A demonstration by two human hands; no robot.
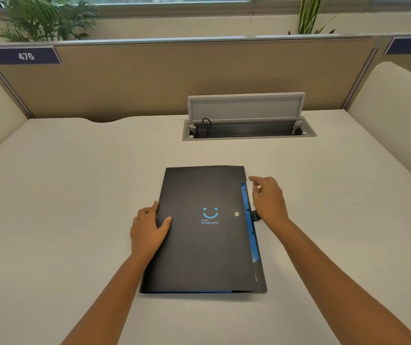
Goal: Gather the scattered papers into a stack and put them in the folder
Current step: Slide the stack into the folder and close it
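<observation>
A black folder [199, 247] with a blue smiley print and a metal snap lies flat and closed in the middle of the white desk [75, 195]. Blue inner edges show along its right side and bottom. My left hand [148, 226] grips the folder's left edge, thumb on the cover. My right hand [269, 201] hovers at the folder's right edge beside the small black strap, fingers loosely spread and holding nothing. No loose papers are visible.
An open cable tray [249, 131] with a raised grey lid and a plugged-in black charger sits at the back of the desk. A tan divider panel [149, 78] with label 476 runs behind it. Cream side partitions flank the desk left and right.
</observation>
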